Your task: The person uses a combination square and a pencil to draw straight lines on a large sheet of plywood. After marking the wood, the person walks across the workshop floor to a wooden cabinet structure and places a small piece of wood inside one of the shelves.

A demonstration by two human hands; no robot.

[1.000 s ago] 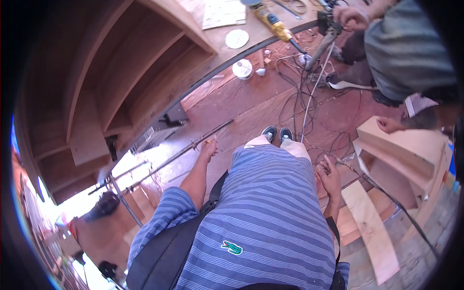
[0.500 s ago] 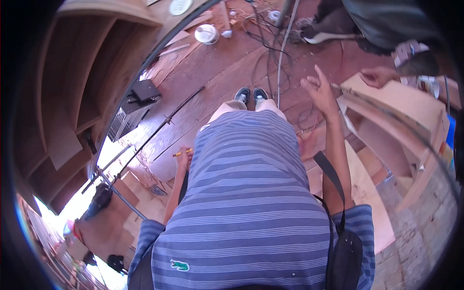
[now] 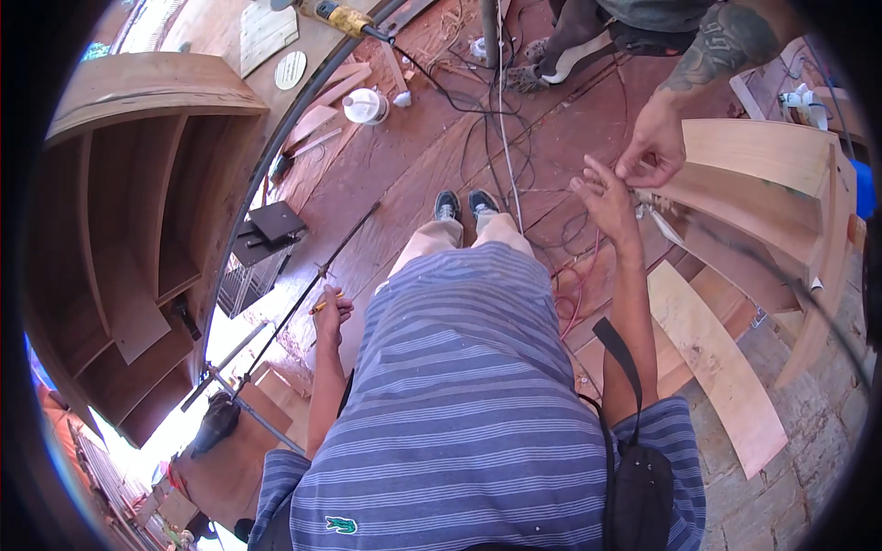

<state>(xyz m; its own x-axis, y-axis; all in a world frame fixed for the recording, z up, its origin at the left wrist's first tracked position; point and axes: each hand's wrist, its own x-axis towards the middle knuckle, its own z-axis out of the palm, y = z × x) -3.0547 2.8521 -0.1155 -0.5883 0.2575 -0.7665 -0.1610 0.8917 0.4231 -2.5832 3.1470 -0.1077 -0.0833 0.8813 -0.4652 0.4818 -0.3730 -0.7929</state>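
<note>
My left hand (image 3: 331,314) is closed around a short yellow pencil (image 3: 318,309), held low beside my striped shirt. My right hand (image 3: 608,202) reaches forward with its fingers stretched out, and I see nothing in it. Its fingertips meet or nearly meet another person's hand (image 3: 654,145), which comes in from the upper right with thumb and fingers pinched together. Whether that pinch holds anything small is hidden. Just right of my right hand stands a curved wooden frame (image 3: 746,197), with a curved plywood piece (image 3: 712,363) lying closer to me.
At the left stands a large wooden cabinet (image 3: 138,230) with curved shelves. A long bar clamp (image 3: 322,271) crosses beside my left hand. Cables (image 3: 501,119) tangle across the reddish floor, near a white bucket (image 3: 366,106). A yellow power tool (image 3: 344,16) rests at the top.
The other person's hand has come across to my right hand's fingertips. My left hand has risen slightly outward with the pencil. The view has shifted, bringing the power tool in.
</note>
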